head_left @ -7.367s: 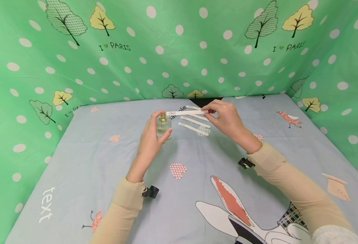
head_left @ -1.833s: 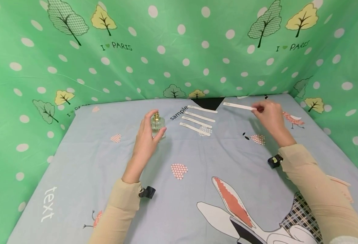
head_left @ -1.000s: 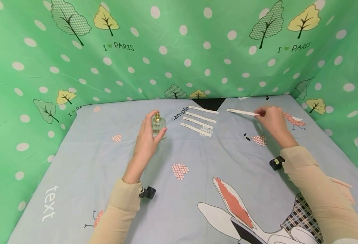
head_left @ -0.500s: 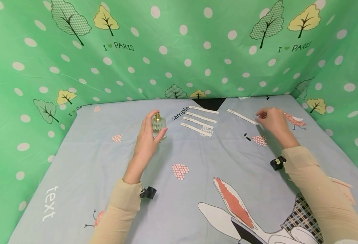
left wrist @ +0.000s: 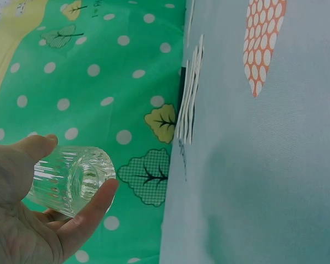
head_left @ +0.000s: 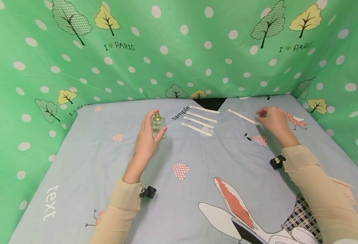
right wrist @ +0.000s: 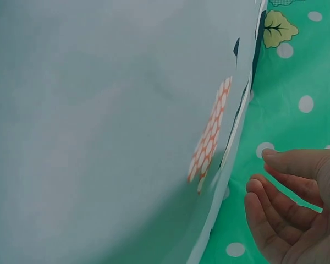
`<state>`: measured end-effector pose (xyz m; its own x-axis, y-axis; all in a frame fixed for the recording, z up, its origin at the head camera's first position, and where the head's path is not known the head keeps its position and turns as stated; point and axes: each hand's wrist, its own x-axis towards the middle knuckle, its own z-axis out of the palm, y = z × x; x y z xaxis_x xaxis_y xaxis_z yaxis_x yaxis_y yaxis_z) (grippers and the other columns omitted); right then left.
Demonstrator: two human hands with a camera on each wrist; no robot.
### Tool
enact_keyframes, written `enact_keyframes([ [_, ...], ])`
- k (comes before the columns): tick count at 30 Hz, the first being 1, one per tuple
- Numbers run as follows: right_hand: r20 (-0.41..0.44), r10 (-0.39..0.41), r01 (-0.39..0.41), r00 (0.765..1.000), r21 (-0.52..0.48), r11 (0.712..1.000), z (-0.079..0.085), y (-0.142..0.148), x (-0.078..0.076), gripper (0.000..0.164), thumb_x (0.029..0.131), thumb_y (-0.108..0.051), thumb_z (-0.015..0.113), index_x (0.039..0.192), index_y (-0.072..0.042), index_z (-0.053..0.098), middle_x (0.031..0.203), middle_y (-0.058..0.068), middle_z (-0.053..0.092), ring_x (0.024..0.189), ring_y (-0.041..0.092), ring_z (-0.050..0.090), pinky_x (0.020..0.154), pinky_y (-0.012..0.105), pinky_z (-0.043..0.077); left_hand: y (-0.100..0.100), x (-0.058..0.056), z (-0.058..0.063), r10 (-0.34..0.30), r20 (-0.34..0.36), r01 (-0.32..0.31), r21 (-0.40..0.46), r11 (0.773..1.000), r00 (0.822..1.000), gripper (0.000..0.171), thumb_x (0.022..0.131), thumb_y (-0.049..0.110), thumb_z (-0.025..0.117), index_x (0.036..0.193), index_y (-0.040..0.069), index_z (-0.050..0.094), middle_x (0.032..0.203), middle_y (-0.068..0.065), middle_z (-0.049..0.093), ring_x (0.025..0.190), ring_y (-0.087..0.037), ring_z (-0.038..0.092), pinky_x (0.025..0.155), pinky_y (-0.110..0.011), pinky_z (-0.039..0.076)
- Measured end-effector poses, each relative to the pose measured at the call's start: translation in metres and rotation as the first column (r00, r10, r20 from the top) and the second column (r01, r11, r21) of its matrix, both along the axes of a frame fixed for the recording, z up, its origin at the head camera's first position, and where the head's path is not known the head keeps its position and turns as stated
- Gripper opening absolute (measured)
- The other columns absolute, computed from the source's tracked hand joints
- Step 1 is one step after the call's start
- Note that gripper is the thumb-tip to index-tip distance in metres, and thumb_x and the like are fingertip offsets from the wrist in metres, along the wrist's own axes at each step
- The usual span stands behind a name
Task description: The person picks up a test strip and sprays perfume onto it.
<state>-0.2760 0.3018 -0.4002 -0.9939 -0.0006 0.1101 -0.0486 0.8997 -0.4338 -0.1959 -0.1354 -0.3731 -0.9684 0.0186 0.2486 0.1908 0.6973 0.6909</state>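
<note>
In the head view my left hand (head_left: 145,137) was clamped round the glass bottle (head_left: 159,124), left of centre toward the far side of the cloth (head_left: 212,156), one finger beside its gold neck (head_left: 157,117). My right hand (head_left: 273,121) held nothing, its fingertips just beside the near right end of a lone paper strip (head_left: 243,117). Four other strips (head_left: 202,117) lay between that one and the bottle, roughly side by side. I judged the paper light and bendy, best pinched at one end.

In the left wrist view the bottle's base showed, clear of the cloth. The ribbed glass seemed stiff, weighty, breakable and perhaps slippery, best held round the body.

In the right wrist view my thumb and fingers were apart, loosely bent, with nothing between them.
</note>
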Motion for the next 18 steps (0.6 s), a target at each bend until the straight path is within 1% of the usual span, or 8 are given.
enact_keyframes([
  [9,-0.020,-0.006,0.006,1.000,0.001,1.000,0.001,-0.005,-0.003,0.024,0.093,-0.012,0.066,0.113,0.002,0.069,0.106,0.026,0.070,0.094,0.041,0.064,0.077,0.052,0.049,0.000,0.000,0.000,0.000,-0.003,0.000,-0.002,1.000,1.000,0.063,0.099,0.029,0.063,0.151,0.029,0.028,0.138,-0.021,0.049,0.119,-0.041,0.055,0.097,-0.059,0.050],
  [18,-0.028,-0.019,0.018,0.999,-0.017,1.000,0.000,-0.011,-0.004,0.023,0.094,-0.011,0.066,0.112,0.002,0.070,0.106,0.026,0.071,0.093,0.041,0.065,0.076,0.051,0.052,0.000,0.001,0.000,0.001,-0.008,-0.001,-0.002,1.000,1.000,0.063,0.098,0.029,0.063,0.150,0.029,0.028,0.138,-0.021,0.049,0.121,-0.041,0.054,0.099,-0.059,0.049],
])
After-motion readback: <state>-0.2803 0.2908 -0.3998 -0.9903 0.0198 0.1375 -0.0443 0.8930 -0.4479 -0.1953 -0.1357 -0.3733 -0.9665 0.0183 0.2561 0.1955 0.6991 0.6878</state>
